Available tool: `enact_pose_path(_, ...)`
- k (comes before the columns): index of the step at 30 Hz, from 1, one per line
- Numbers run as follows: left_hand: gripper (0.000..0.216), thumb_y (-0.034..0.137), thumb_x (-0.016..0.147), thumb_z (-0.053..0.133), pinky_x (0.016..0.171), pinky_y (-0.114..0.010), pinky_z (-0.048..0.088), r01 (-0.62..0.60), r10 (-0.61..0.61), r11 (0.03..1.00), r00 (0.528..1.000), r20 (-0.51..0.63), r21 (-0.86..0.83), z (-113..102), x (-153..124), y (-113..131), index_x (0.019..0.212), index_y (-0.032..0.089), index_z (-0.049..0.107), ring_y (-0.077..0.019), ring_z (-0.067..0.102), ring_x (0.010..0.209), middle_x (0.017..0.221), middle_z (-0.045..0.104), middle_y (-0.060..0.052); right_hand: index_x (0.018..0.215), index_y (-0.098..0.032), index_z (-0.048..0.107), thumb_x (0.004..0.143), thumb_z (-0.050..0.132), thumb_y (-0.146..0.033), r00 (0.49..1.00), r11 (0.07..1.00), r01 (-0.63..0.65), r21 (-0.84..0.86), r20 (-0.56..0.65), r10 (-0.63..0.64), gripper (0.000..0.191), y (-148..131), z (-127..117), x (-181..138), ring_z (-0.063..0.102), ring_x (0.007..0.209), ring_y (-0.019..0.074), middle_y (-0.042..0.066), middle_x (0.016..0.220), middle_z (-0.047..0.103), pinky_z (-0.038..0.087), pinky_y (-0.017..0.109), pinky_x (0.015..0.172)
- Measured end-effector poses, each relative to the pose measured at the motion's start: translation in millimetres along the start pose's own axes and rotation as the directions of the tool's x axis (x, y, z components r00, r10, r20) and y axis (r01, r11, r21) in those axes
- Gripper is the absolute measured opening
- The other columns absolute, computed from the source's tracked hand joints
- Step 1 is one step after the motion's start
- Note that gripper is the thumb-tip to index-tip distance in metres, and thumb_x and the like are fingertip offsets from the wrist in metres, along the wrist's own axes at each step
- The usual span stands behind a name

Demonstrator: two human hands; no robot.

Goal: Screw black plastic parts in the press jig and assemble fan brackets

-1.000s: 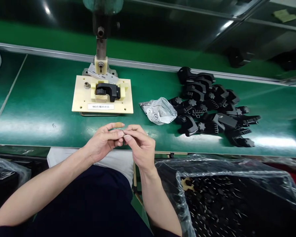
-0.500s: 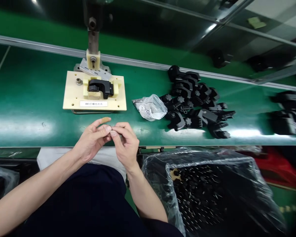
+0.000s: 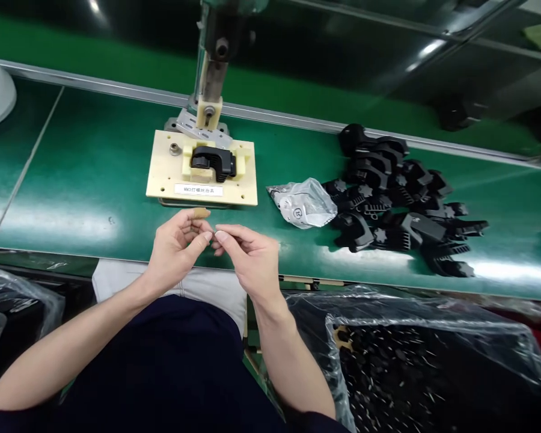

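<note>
My left hand and my right hand meet fingertip to fingertip above the front of the green bench. Both are closed in a pinch. Something tiny and dark seems to sit between the fingertips, too small to name. A yellowish covering wraps one left fingertip. Just beyond my hands stands a cream fixture plate with a label. In its yellow holder lies a black clamp-like plastic part. To the right of my hands is a clear plastic bag with unclear contents.
Black plastic parts lie heaped at the right on the bench. A metal press column rises behind the fixture. Below the bench's right edge, a plastic-lined box holds many small black pieces.
The view has swung left, so the bench things appear further right. My hands stay together, with the fingers slightly shifted. A white round object has come into view at the far left.
</note>
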State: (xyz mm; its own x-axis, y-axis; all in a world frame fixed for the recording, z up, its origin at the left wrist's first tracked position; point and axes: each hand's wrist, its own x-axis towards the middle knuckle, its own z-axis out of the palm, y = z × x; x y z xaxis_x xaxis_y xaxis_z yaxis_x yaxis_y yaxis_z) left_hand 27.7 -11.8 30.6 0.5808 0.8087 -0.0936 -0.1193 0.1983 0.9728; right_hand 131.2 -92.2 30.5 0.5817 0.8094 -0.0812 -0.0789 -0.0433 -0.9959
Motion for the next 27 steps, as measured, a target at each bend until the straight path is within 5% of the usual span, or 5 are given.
enact_pose_path(10,0.027,0.014,0.072,0.067,0.066,-0.023,0.051,0.035,-0.034,0.998,0.999,-0.016,0.045,-17,-6,2,0.098,0.016,0.059,-0.0104,0.06,0.067,0.071,0.062,0.001,0.115,-0.017,0.065,0.081,0.065,-0.023,0.992,0.962,0.11,-0.25,-0.027,-0.12,0.034,4,18,1,0.069,0.068,0.0157,0.003,0.087,0.074,0.061,0.031,0.071)
enact_pose_path(14,0.027,0.012,0.07,0.067,0.066,-0.023,0.051,0.057,-0.05,0.996,0.995,-0.088,0.073,-19,-6,2,0.095,0.016,0.06,-0.0113,0.06,0.068,0.071,0.062,0.001,0.114,-0.019,0.066,0.086,0.058,-0.02,0.971,0.851,0.23,-0.473,0.055,-0.232,0.03,2,22,1,0.071,0.077,0.0178,0.003,0.09,0.074,0.059,0.034,0.082)
enact_pose_path(23,0.028,0.011,0.069,0.066,0.063,-0.023,0.048,0.085,-0.061,0.986,0.985,-0.163,0.145,-23,-4,-1,0.095,0.017,0.06,-0.0106,0.058,0.065,0.068,0.061,0.003,0.119,-0.016,0.063,0.09,0.049,-0.017,0.907,0.64,0.385,-0.665,0.141,-0.398,0.032,11,34,1,0.071,0.079,0.0194,0.007,0.089,0.074,0.059,0.033,0.074)
enact_pose_path(27,0.03,0.012,0.067,0.067,0.062,-0.023,0.047,0.108,-0.103,0.994,0.975,-0.198,0.017,-25,0,-3,0.095,0.017,0.058,-0.0097,0.057,0.061,0.064,0.061,0.004,0.117,-0.015,0.062,0.089,0.052,-0.019,0.921,0.742,0.353,-0.571,0.07,-0.384,0.03,12,39,2,0.07,0.077,0.0174,0.007,0.088,0.073,0.059,0.031,0.075)
